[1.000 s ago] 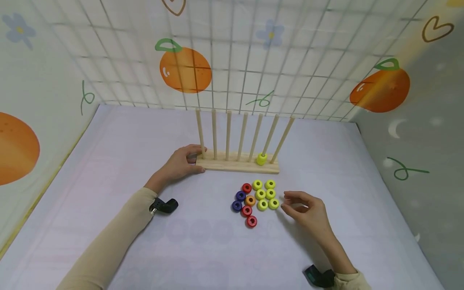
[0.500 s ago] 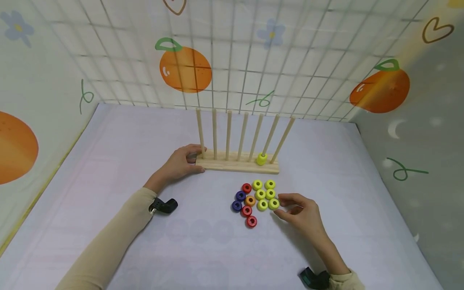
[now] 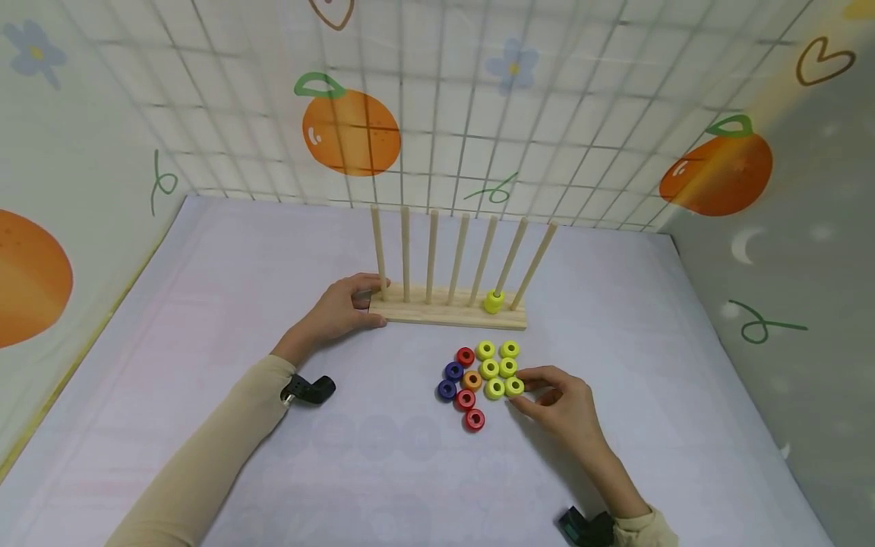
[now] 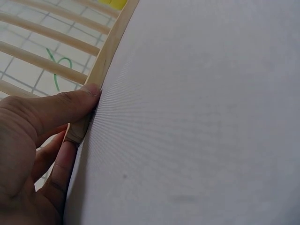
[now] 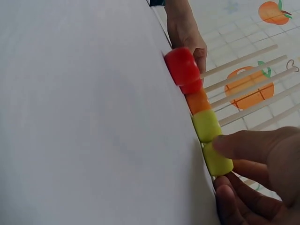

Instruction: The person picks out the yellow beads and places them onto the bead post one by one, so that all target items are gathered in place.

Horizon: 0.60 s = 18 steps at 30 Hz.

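Observation:
My left hand [image 3: 338, 308] grips the left end of a wooden pegboard [image 3: 444, 311], thumb on the front edge of its base and fingers behind. Several upright pegs stand in a row on the base. One yellow bead [image 3: 494, 302] sits low on the second peg from the right. In front of the board, my right hand [image 3: 563, 403] pinches the nearest right-hand yellow bead [image 3: 514, 387] between thumb and fingers. The right wrist view shows the thumb against this bead [image 5: 218, 160], which stands on the table beside another yellow bead [image 5: 206, 125].
More yellow beads [image 3: 485, 350] lie in two columns beside the pinched one. To their left are red beads [image 3: 465, 399], two dark blue beads [image 3: 447, 390] and an orange bead [image 3: 472, 381]. A white grid wall [image 3: 451, 137] with printed oranges rises behind the table.
My right hand has moved left onto the nearest right-hand yellow bead and taken hold of it. That bead has shifted slightly left. The left hand and the pegboard have stayed put.

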{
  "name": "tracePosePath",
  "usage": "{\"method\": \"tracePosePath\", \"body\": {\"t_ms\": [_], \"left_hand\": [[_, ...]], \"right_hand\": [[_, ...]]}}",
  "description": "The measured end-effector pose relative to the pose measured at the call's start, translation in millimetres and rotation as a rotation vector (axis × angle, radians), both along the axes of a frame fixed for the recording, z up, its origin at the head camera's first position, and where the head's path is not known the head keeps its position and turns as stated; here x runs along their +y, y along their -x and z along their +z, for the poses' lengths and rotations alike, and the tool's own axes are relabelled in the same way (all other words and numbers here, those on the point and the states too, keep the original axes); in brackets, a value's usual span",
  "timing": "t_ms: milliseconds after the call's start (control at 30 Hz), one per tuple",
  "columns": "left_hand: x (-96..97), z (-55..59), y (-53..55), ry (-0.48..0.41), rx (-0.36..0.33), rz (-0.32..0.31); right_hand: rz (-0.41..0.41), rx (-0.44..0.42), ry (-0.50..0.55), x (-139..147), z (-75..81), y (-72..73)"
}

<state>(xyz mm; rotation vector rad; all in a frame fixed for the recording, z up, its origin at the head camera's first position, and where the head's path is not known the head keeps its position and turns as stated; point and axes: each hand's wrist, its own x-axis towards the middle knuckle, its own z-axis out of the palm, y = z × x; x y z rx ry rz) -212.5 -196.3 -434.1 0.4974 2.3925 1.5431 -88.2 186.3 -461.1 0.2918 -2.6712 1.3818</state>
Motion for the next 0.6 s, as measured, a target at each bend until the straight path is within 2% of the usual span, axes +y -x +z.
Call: {"method": "tracePosePath", "body": {"t_ms": [400,600], "left_hand": [[-1.2,-3.3,0.1,-0.024,-0.015,-0.002],[0.4,-0.7,-1.1,-0.025,-0.026,0.001]], "right_hand": [[-0.01,0.006,0.0,-0.5,-4.2,2.6],[-0.013,0.02,0.019,0.2,-3.2,2.1]]}}
